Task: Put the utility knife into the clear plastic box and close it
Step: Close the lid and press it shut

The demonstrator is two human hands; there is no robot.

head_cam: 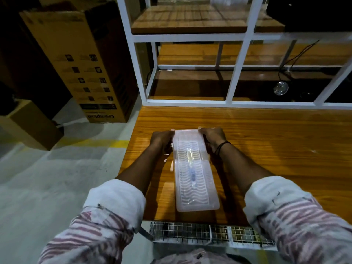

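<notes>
Pressing the clear plastic box (194,168) shut: left hand (162,140) and right hand (213,137) are gripping its far end, utility knife (191,168) inside; next, latching likely needs firm downward pressure.

Likely a warehouse or workshop, concrete floor (47,178), stacked cardboard boxes (76,60), white metal shelving (238,61), wooden workbench (276,149)

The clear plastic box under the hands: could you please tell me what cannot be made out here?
- Lid latches: hidden in the head view by the left hand and right hand gripping the clear plastic box.
- Utility knife: blurred by the ribbed lid.
- Each grip's fingertips: behind the box.
</notes>
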